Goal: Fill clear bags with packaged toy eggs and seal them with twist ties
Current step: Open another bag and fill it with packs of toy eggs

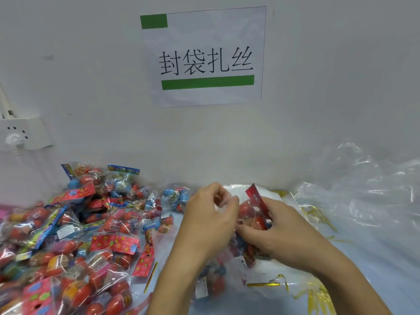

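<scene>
A person's left hand [210, 214] pinches the crinkled mouth of a clear plastic bag [229, 267] lying on the pale blue table [375, 264], while the right hand [270, 233] curls round a cellophane packet of red toy eggs with a red header card [253, 206], at the bag's opening. To load cleanly, hold the mouth wide and slide the packet in header last. Gold twist ties [263, 284] lie near; more packets [68, 235] are heaped to the left.

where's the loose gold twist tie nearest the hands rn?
Head view, lower right: the gold twist tie lies flat on the table, just below the right hand and the clear bag both hands are working on.
</scene>
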